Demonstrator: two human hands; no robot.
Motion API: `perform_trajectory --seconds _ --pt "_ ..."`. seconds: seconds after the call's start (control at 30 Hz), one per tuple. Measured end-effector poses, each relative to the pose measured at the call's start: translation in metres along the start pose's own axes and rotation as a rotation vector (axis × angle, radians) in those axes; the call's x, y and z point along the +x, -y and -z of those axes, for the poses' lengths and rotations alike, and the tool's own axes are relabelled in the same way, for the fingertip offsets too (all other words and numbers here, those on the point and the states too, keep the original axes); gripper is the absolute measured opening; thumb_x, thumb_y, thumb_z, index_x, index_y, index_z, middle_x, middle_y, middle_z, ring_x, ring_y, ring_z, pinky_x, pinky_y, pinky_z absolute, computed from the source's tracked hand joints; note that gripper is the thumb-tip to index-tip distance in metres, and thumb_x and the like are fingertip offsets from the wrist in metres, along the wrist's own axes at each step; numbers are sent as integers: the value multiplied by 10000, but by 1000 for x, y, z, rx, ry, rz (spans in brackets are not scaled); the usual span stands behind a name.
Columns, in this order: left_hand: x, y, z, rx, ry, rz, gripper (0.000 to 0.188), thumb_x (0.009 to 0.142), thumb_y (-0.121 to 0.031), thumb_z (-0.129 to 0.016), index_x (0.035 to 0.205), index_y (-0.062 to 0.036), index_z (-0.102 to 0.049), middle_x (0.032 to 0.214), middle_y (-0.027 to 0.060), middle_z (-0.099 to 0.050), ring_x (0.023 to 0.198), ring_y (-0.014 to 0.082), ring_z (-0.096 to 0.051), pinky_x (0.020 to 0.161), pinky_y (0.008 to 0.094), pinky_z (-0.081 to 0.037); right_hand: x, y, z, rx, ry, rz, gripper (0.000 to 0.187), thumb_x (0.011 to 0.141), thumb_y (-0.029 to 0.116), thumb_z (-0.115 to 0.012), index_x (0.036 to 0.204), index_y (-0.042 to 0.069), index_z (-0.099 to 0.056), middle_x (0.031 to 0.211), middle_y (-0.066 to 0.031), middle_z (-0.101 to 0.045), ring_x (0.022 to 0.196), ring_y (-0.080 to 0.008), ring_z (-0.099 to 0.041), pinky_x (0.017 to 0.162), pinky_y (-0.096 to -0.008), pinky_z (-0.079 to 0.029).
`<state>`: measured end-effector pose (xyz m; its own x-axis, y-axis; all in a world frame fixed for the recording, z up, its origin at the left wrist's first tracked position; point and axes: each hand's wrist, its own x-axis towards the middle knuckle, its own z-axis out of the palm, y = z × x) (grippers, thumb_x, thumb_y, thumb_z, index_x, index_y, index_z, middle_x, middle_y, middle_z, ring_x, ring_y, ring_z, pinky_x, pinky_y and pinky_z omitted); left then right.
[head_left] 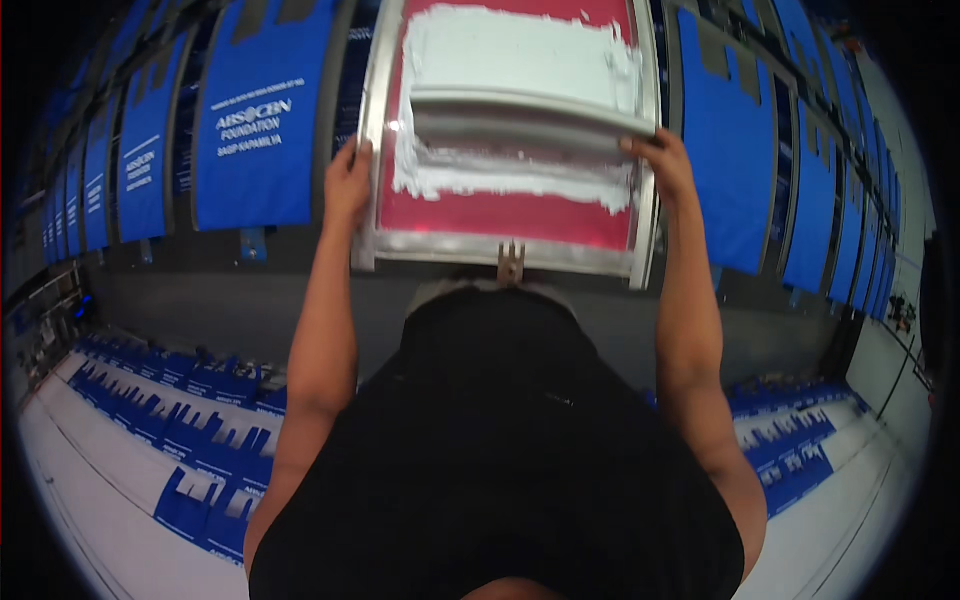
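My left hand [348,188]: fingers gripped frame [375,130] | right hand [668,168]: fingers gripped squeegee [530,108], mid-frame across white ink [520,48] | left blue panels [258,180] printed, right blue panels [728,150] plain | I judged stroke unfinished, right side remaining

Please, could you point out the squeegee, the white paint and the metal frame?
Squeegee [530,128]: head view, middle of its grey face.
White paint [520,50]: head view, broad patch beyond the squeegee.
Metal frame [432,244]: head view, its near rail.

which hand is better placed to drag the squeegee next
Probably the right hand: it appears to hold the squeegee by its right end, while the left hand is at the left rail of the screen-printing frame.
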<state>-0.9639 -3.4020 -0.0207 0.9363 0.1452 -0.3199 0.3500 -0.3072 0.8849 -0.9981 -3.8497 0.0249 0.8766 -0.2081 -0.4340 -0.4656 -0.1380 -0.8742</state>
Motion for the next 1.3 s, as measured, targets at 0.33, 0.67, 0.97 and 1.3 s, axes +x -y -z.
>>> perform_trajectory --seconds 0.33,0.67,0.97,1.3 --pt "11 28 -5 -93 54 -1 554 954 -359 -596 1353 12 -495 1175 147 -636 1058 162 -579 909 281 -446 7 -26 -1 62 49 -7 455 690 128 -831 1094 -4 -669 994 -103 -685 958 -187 -612 922 -303 -425" --pt "7 29 -2 -54 -12 15 468 984 -304 -554 1323 17 -522 1195 116 -630 1086 143 -563 942 269 -435 8 -26 -5 9 67 56 417 705 172 -800 1056 -13 -672 953 -71 -675 883 -161 -605 825 -294 -455" --pt "-5 -29 10 600 15 -458 458 867 -341 -665 1236 -74 -617 1235 180 -549 1124 328 -508 976 419 -409 -32 24 -8 -864 178 221 400 646 71 -721 1033 12 -636 968 -126 -674 951 -242 -626 959 -427 -422" --pt "16 -145 -54 1013 562 -664 191 659 -154 -744 788 -69 -631 752 146 -638 780 368 -623 714 475 -485 -14 51 -18 -1072 278 339 315 628 46 -594 932 80 -670 800 -207 -648 802 -406 -620 756 -488 -477"
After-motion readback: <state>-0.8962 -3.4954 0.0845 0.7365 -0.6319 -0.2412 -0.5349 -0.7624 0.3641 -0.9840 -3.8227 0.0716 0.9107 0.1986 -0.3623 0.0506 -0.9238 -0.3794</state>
